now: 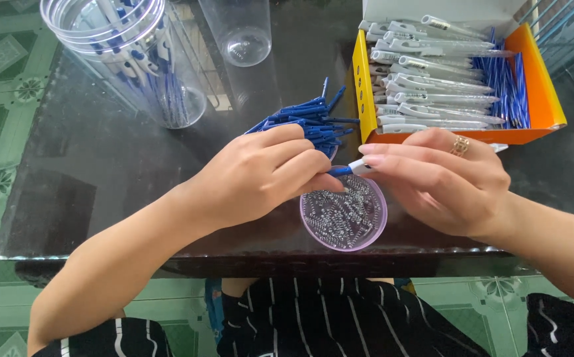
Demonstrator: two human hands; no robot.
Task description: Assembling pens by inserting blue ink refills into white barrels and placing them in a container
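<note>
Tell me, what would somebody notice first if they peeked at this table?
Probably the two hands in the middle: the left hand and right hand meet over a round purple dish of tiny metal springs, pinching a blue-and-white pen part between them. Next, the bright orange box of white pen barrels at upper right, and the pile of blue pen pieces just behind the hands.

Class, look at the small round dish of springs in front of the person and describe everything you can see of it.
The dish is a shallow, round lid-like tray of translucent lilac plastic, lying flat near the front edge of the dark glass table. It holds a loose heap of small silvery coil springs. The left hand overlaps its upper left rim, and the right hand hovers just above its right side; whether either touches it cannot be told. A pile of blue pen parts lies behind it.
</note>
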